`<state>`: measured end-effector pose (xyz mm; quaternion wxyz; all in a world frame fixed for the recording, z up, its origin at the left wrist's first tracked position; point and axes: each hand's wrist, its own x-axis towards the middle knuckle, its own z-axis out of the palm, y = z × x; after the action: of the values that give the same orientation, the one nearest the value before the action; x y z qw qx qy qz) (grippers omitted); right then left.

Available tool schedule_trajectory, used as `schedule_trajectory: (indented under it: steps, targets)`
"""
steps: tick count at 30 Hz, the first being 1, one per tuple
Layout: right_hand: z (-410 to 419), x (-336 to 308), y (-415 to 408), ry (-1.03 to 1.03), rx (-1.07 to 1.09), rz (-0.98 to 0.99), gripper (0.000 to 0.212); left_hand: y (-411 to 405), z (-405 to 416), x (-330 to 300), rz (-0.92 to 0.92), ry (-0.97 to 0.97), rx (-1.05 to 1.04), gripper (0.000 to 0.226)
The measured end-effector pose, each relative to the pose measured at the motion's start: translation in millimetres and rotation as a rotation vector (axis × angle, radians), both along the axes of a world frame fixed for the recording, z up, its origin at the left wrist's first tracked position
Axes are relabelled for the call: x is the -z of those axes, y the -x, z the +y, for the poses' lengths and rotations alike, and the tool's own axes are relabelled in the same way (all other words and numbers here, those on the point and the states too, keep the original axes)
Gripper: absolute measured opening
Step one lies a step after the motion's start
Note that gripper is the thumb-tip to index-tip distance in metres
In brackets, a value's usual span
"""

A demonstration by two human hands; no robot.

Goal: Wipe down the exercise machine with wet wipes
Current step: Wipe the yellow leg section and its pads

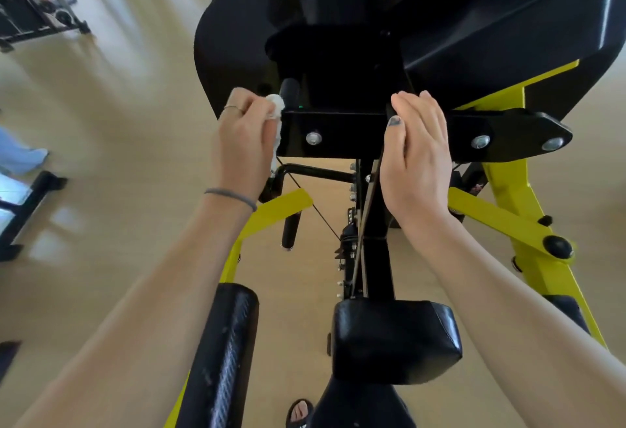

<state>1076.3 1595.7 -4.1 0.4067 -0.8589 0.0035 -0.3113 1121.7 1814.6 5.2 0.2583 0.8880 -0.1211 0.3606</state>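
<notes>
Left hand [242, 143] pinching a crumpled white wet wipe [276, 107] against the glossy black steel crossbar [338, 132], right hand [415, 156] lying flat, fingers straight, gripping nothing.

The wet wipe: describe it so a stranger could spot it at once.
Find the black crossbar with silver bolts across the machine's middle. At its left end, the left hand presses a crumpled white wipe against it. It is the only white thing among black and yellow parts.

Bright daylight, floor [111, 115] glare upper left, edges warped, blurred.
</notes>
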Motion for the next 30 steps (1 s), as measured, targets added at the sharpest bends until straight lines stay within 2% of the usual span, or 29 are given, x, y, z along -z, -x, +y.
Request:
schedule_trajectory:
  steps: [8, 10, 16, 24, 27, 30]
  targets:
    - [-5, -2, 1, 0.081, -0.011, 0.022, 0.056, -8, -63, -13, -0.041, -0.467, 0.185, 0.009]
    - [-7, -2, 0, 0.096, -0.021, 0.016, 0.057, -9, -44, -17, -0.024, -0.459, 0.186, 0.01]
    - [2, 0, 0, 0.015, 0.012, 0.005, 0.05, 4, 42, -16, 0.094, -0.371, 0.02, 0.019]
    - [-2, 1, -1, 0.063, -0.013, -0.014, 0.052, -1, -59, -12, 0.01, -0.435, 0.193, 0.012]
    - [-6, 3, -2, 0.078, -0.02, -0.029, 0.052, -4, -45, -13, -0.039, -0.485, 0.192, 0.012]
    - [-4, 4, -2, 0.047, -0.007, -0.038, 0.05, -7, -2, -12, 0.012, -0.375, 0.107, 0.006]
